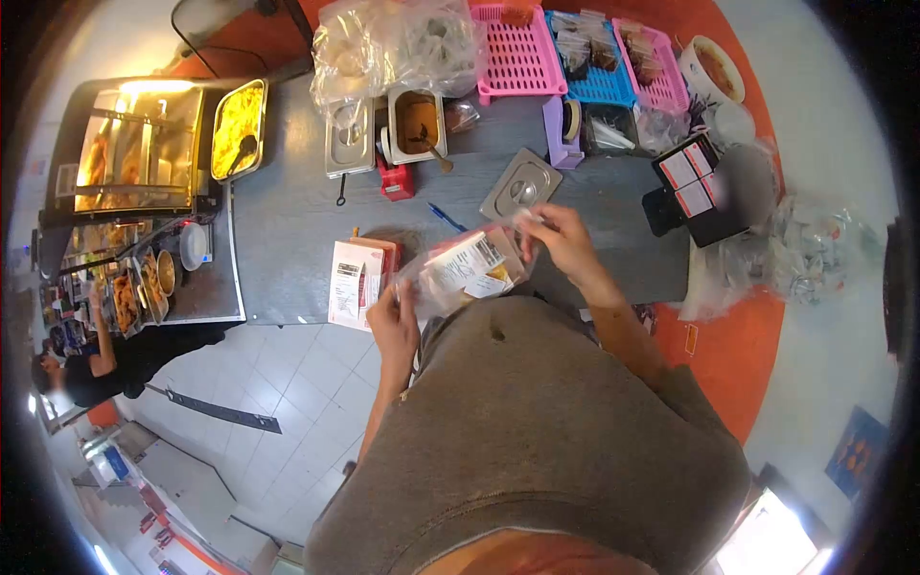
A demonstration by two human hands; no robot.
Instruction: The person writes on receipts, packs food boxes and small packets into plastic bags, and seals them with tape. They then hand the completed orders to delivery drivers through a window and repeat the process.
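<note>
A clear plastic bag (436, 298) is stretched between my two hands, close in front of my body at the counter's near edge. Inside or behind the film shows a white printed slip (476, 259) with black text, beside something reddish and yellow. My left hand (394, 318) pinches the bag's left corner. At the upper right corner, my right hand (559, 240) grips the bag between thumb and fingers. Left of the bag lies a pale pink box (345, 264) with a printed slip on it. Beyond the bag, a blue pen (447, 217) rests near a steel lid (522, 184).
Steel pans (417, 125), a red tape dispenser (396, 180) and bundled plastic bags (398, 57) stand at the back. Pink (520, 57) and blue baskets are behind. A tablet (698, 187) stands right. Another person (105, 369) works by the heated display (139, 144) at left.
</note>
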